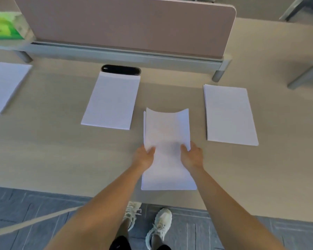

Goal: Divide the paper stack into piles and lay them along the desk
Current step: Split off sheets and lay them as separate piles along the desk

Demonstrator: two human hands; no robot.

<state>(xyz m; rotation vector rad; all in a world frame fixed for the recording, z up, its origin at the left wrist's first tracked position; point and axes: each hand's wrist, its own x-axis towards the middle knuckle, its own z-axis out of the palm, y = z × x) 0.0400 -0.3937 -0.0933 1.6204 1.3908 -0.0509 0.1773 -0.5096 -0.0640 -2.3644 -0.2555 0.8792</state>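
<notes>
Holding the sheaf [167, 134] by its two long edges, the left hand [145, 156] and the right hand [192, 156] each pinch it with a thumb on top; the fingers underneath are hidden. The sheaf sits over the near part of the desk [52, 150], in front of the gap between the middle pile [112, 103] and the right pile [229, 114]. Its far end bows upward, and a few sheets have slipped sideways along its left edge. I cannot tell whether its near end rests on the desk or hangs just above it.

A left pile [4, 85] lies further along, partly cut off by the frame. With three piles down, this looks like the next one being carried or split.

To do the step well, I would first square the slipped sheets by tapping the near edge on the desk. Both grips should stay level so the bowed end does not fan out. The sheaf should land in line with the other piles and apart from them, near edge first, and be released only once it lies flat.

The middle pile's far edge covers part of a black slot [120, 69] in the desk. Behind it stands a pink divider [125, 24], with a green box [2, 26] at the far left. Pale shoes [159, 226] show on the floor below.
</notes>
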